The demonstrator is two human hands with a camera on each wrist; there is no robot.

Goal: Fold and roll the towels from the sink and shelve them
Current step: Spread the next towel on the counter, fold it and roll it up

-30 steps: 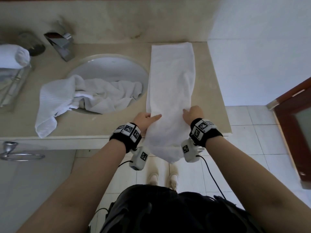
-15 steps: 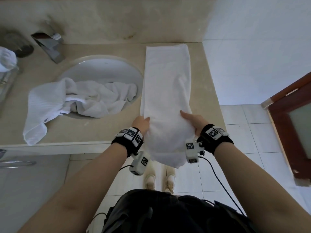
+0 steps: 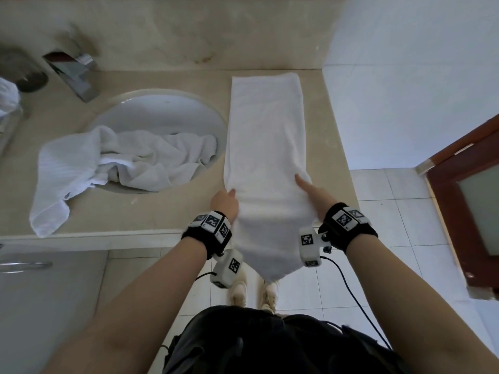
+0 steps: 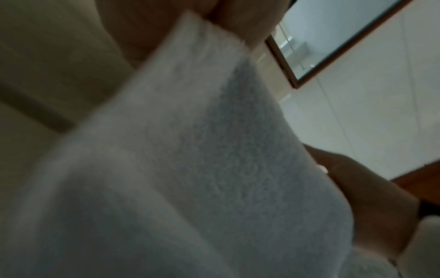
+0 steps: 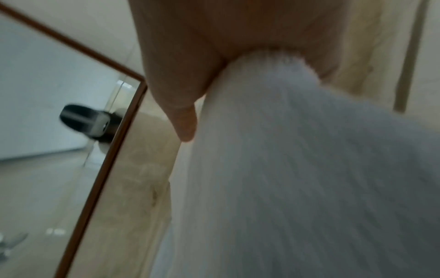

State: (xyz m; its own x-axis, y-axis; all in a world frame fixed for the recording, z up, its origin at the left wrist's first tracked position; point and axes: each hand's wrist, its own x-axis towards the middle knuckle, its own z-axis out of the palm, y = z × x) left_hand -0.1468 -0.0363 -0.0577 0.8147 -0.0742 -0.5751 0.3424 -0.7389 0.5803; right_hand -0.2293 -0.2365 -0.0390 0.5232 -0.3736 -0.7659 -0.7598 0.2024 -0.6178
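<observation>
Both wrist views are blurred. At 9 o'clock, the rolled towel is cut off by the head view's edge.

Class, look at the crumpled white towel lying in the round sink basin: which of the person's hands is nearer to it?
Left. The left hand grips the long folded white towel's edge beside the crumpled white towel; the right hand holds the far edge.

Bare forearms, black wristbands with square-coded white tags, white camera blocks, black cables, pale shoes.
</observation>
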